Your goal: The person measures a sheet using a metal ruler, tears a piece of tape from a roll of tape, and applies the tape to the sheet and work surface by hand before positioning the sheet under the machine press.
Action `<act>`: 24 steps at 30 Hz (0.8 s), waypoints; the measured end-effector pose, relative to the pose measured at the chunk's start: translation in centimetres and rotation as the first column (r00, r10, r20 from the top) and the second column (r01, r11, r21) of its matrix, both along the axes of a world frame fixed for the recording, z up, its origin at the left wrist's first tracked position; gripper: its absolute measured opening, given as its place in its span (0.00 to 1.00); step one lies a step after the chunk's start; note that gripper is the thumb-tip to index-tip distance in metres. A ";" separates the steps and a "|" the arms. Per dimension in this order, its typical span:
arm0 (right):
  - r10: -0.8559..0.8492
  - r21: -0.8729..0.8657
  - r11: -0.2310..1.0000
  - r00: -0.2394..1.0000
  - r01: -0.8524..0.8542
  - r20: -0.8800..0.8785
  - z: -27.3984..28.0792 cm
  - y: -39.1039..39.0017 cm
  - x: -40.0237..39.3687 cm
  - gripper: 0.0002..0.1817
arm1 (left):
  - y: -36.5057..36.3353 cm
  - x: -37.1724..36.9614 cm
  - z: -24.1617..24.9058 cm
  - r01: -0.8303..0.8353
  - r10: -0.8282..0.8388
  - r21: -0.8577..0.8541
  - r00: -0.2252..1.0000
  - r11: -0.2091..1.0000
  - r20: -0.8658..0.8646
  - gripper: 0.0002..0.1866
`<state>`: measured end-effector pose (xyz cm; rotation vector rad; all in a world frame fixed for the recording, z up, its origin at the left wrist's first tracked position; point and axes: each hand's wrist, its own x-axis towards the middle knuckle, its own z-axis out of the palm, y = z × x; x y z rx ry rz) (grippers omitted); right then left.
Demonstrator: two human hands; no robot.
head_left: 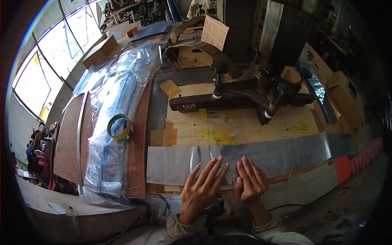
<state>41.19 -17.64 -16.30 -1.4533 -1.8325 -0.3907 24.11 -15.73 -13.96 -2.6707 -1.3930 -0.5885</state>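
Note:
A greyish, see-through plastic sheet (pixel 281 153) lies along the front edge of the work table. My left hand (pixel 203 188) is over its near edge, palm down, with fingers stretched out and spread. Just beside it, my right hand (pixel 251 179) is at the same edge, its fingers straight and close together, the thumb near the index finger. Nothing shows in either hand. Behind the sheet is a pale board (pixel 241 122) with yellow and brown tape patches. A dark metal bar (pixel 241 102) of a press spans above that board.
To the left, folded clear plastic bags (pixel 112 98) lie on a brown board (pixel 139 163), with a tape roll (pixel 119 127) on top. A metal strip (pixel 81 143) lies farther left. The press column (pixel 271 36) rises behind the bar. Cardboard boxes (pixel 345 96) stand at the right.

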 end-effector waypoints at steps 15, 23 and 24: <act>0.000 -0.184 0.983 0.997 -0.014 -0.072 2.4 -0.2 -0.4 0.25 | 0.1 -0.2 0.4 0.013 -0.014 0.054 1.000 0.998 0.014 0.29; 0.011 -0.206 0.979 0.999 -0.003 0.037 3.1 0.6 -0.3 0.23 | 0.0 -0.4 -0.7 0.004 -0.014 0.082 0.993 0.997 0.121 0.45; 0.008 -0.205 0.979 0.999 0.000 0.036 3.0 0.7 -0.3 0.22 | 0.0 -0.4 -0.6 0.004 -0.014 0.077 0.992 0.997 0.122 0.45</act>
